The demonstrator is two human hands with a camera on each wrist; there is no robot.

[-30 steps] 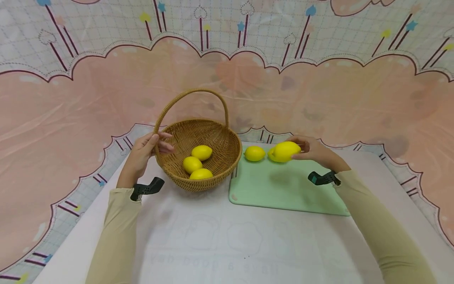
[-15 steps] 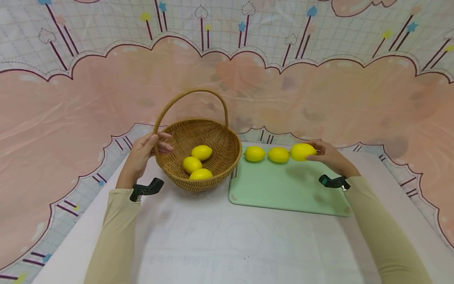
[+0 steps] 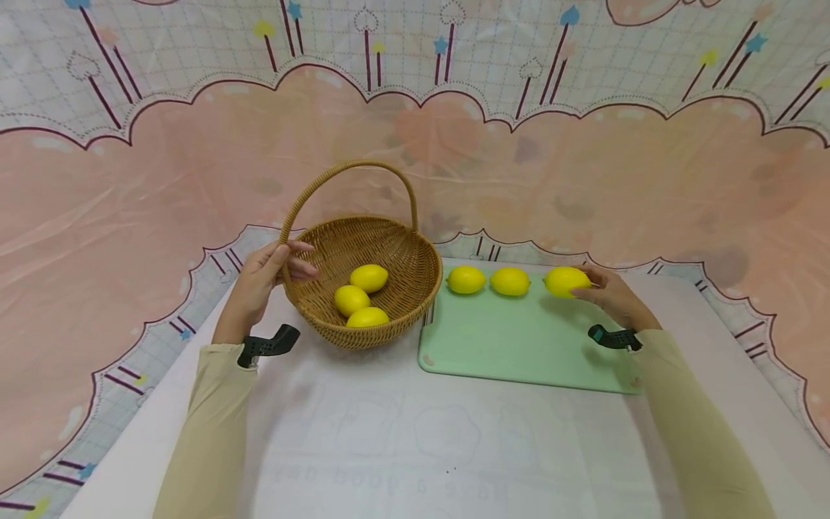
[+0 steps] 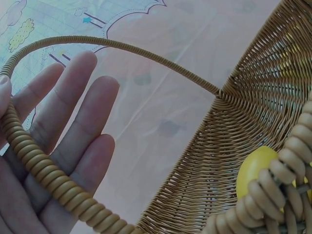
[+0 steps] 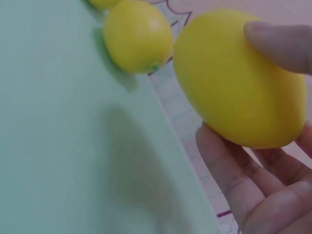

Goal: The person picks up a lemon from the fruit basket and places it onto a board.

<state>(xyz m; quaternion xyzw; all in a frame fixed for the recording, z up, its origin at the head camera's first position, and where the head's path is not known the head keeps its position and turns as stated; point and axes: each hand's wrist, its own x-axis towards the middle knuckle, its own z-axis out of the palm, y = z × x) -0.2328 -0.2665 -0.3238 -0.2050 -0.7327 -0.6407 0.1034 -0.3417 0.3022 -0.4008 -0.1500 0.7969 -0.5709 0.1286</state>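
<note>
My right hand (image 3: pixel 609 294) pinches a yellow lemon (image 3: pixel 566 282) between thumb and fingers. In the right wrist view this lemon (image 5: pixel 239 78) hangs a little above the green cutting board (image 3: pixel 519 346), its shadow on the board. Two more lemons, a middle one (image 3: pixel 509 282) and a left one (image 3: pixel 465 280), lie along the board's far edge. At the left, my left hand (image 3: pixel 259 277) holds the handle of a wicker basket (image 3: pixel 408 270); thumb and forefinger are at the handle (image 4: pixel 53 180), the other fingers extended. Several lemons (image 3: pixel 369 278) lie inside the basket.
A white tabletop (image 3: pixel 389 432) with faint printing lies under the basket and board. Behind it hangs a pink patterned cloth (image 3: pixel 506 173). The basket's right side stands close to the board's left edge.
My right hand has carried its lemon to the right, away from the middle lemon, and then slightly lower over the board. The left hand and basket have stayed in place.
</note>
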